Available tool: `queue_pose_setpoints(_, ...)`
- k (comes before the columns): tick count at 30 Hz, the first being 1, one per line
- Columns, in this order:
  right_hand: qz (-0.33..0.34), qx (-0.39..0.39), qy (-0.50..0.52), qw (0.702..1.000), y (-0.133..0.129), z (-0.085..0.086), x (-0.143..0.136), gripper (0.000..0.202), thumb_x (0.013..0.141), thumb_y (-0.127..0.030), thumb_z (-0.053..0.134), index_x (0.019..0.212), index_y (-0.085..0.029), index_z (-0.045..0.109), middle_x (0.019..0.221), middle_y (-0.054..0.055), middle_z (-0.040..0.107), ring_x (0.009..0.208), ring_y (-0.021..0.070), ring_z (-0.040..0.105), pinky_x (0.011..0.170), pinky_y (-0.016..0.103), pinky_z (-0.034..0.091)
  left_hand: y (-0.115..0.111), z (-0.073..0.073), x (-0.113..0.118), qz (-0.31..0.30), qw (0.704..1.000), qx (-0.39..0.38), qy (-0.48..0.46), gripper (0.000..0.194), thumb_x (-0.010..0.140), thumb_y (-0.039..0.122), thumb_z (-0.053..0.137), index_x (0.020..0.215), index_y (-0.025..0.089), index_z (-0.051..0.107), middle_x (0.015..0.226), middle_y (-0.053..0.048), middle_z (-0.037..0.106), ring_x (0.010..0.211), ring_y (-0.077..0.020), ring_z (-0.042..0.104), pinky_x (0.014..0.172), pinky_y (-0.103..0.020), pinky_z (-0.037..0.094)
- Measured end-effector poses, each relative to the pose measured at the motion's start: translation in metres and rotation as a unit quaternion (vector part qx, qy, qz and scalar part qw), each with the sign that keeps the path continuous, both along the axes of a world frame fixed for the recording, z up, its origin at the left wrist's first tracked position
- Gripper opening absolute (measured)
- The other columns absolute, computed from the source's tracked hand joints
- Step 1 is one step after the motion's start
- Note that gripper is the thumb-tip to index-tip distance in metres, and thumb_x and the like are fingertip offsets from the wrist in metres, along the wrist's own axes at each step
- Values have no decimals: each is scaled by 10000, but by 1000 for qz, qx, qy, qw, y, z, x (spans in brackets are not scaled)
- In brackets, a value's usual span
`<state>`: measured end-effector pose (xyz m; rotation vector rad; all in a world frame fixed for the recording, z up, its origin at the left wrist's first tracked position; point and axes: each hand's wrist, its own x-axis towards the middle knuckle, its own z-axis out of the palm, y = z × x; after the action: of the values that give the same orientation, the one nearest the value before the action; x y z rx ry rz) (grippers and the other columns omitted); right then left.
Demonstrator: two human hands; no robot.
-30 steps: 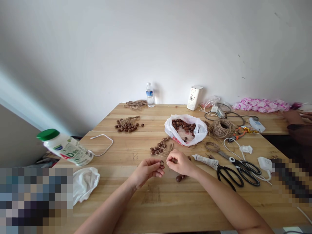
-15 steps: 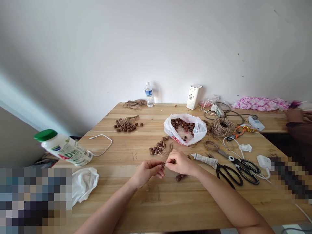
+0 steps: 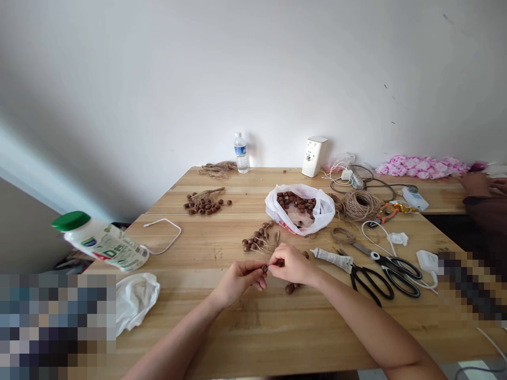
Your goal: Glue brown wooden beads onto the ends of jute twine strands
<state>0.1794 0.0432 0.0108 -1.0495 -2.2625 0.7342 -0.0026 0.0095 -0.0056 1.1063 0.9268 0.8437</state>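
Observation:
Between the thumb and fingers of my left hand [image 3: 240, 277] is a small round brown nut [image 3: 264, 268]. My right hand [image 3: 291, 264] is pinched closed right beside that nut; what its fingertips hold is too small to make out. Just beyond my hands lies a bunch of brown nuts on twine [image 3: 257, 240]. More loose brown nuts [image 3: 290, 288] are partly hidden beneath my right hand and wrist. A white plastic bag [image 3: 327, 216] of nuts stands open behind them. To the right of my right hand lies a white glue tube [image 3: 332, 258].
Black-handled scissors [image 3: 402, 277], a second black-handled tool [image 3: 372, 282], a twine ball [image 3: 360, 205] and cables lie right. Another nut bunch [image 3: 206, 203], a water bottle [image 3: 241, 153] and white box [image 3: 315, 157] stand farther back. A green-capped bottle [image 3: 103, 243] is left; another person's hand [image 3: 473, 184] is far right.
Both hands keep nearly the same pose, fingertips together at the nut. The whole view has shifted very slightly; nothing on the table has visibly moved.

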Motion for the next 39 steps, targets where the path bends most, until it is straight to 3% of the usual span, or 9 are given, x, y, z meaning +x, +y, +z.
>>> queue_pose_setpoints(9, -5, -4, 4, 1000, -2, 0, -2, 99, 670, -97, 591, 630, -169, 645, 647, 17, 613, 702, 159, 556, 640, 237, 427, -1, 3, 0, -20, 999, 27, 10, 365, 670, 418, 678, 854, 104, 698, 621, -45, 660, 551, -153, 597, 591, -310, 496)
queue_pose_setpoints(24, -12, 6, 17, 1000, -4, -2, -6, 98, 652, -86, 590, 608, -172, 600, 637, 10, 601, 725, 162, 544, 664, 245, 419, -4, -5, 0, -22, 998, 52, -9, 380, 793, 381, 552, 1063, 130, 645, 666, -42, 637, 643, -155, 567, 658, -312, 455)
queue_pose_setpoints(31, -26, 13, 33, 999, -3, -6, -7, 82, 672, -94, 586, 651, -171, 608, 676, 14, 618, 731, 162, 540, 683, 258, 414, -3, -9, 0, 19, 990, 135, 40, 330, 799, 374, 545, 1021, 168, 677, 718, -38, 591, 645, -137, 541, 627, -286, 439)
queue_pose_setpoints(39, -24, -12, 35, 999, -3, -1, -6, 79, 678, -96, 592, 660, -172, 603, 683, 1, 609, 684, 139, 546, 637, 234, 418, -5, -7, 4, 62, 989, 131, 40, 313, 775, 382, 575, 946, 138, 670, 617, -21, 608, 580, -130, 531, 586, -274, 431)
